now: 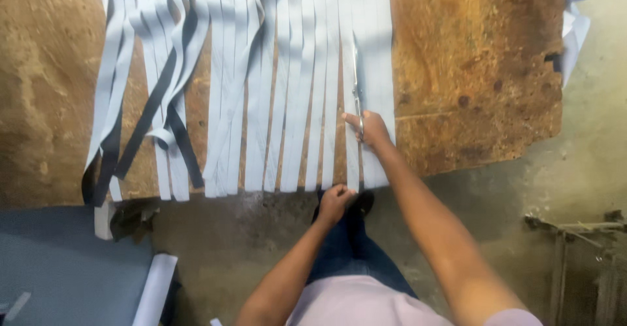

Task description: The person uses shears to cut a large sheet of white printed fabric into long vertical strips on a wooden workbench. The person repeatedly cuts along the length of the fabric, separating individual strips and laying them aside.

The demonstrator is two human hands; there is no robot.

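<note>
Your right hand (367,127) grips the scissors (356,84), blades lying along the uncut edge of the pale blue cloth (375,32) on the worn wooden table (477,71). Your left hand (336,202) pinches the end of a cut strip (351,136) at the table's near edge.

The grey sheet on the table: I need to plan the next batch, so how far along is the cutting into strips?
Most of the grey sheet is already cut: strips hang across the table, the leftmost tangled. In hand: the right hand runs scissors up the sheet while the left hand pinches the strip end at the table edge. Left: only the uncut band right of the scissors.
</note>
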